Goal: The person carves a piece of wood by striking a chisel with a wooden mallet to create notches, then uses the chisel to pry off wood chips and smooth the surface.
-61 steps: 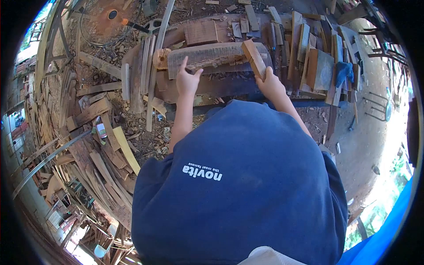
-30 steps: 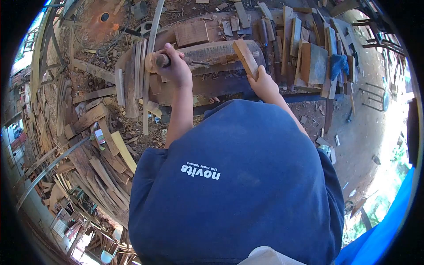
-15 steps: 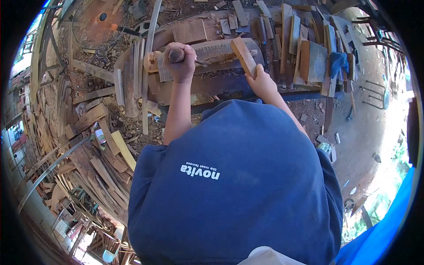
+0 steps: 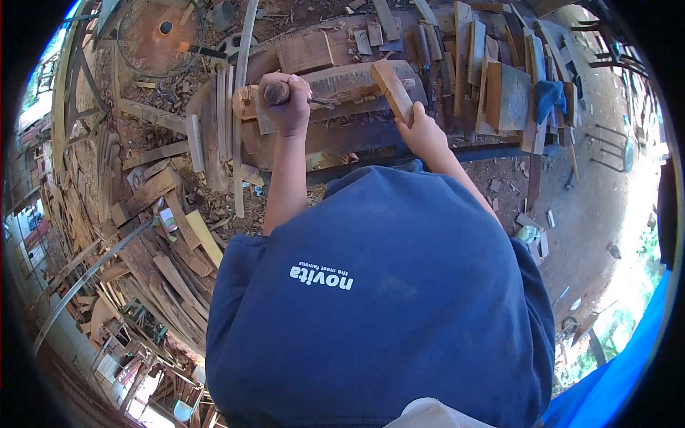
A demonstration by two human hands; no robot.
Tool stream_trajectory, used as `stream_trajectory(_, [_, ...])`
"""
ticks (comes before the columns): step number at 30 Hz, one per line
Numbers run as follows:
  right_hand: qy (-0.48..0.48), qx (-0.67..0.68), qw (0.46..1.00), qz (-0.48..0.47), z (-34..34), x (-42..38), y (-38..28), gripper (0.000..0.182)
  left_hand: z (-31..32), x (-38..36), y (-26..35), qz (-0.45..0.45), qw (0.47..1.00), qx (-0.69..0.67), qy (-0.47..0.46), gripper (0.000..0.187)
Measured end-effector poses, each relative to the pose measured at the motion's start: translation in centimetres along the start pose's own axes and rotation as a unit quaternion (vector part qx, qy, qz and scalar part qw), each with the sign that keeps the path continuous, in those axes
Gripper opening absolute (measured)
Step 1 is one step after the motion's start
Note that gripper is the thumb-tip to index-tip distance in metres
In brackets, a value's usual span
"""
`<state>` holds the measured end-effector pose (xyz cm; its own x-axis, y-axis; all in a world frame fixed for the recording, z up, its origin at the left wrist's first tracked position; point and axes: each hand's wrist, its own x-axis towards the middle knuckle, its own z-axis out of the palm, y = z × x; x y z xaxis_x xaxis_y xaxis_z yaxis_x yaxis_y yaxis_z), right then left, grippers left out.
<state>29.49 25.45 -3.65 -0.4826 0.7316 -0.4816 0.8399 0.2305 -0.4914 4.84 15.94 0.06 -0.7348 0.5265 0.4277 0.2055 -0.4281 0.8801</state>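
Head view: Open room separates the left hand [image 4: 291, 114], empty 2 seconds earlier, now clamped on a brown, round-ended wooden handle [image 4: 276, 92], from the right hand [image 4: 422, 133], gripping a tan, squared timber [image 4: 391, 87] over a grey, rough-edged plank [image 4: 342, 80].

Floor [image 4: 581, 203]: grey-brown, bare at right, a few scraps [image 4: 550, 218] strewn about. Heaped planks [image 4: 168, 274]: left side, loosely piled. Pale seat [image 4: 183, 411]: lower left, amid clutter. Blue sheeting [image 4: 614, 381]: lower right corner. Lighting: strong daylight along right edge, greenery [image 4: 624, 321] outside.
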Motion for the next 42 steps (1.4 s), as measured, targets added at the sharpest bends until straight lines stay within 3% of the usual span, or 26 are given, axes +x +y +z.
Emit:
stream_trajectory(22, [-0.056, -0.017, 0.998, -0.036, -2.1, 1.0, 0.7, 0.040, 0.0, -0.6, 0.7, -0.018, 0.999, 0.034, 0.024, 0.012])
stream_trajectory(42, [-0.042, -0.003, 0.998, -0.036, -1.3, 1.5, 1.3, 0.040, 0.3, 0.2, -0.3, 0.008, 0.999, 0.017, -0.032, 0.013])
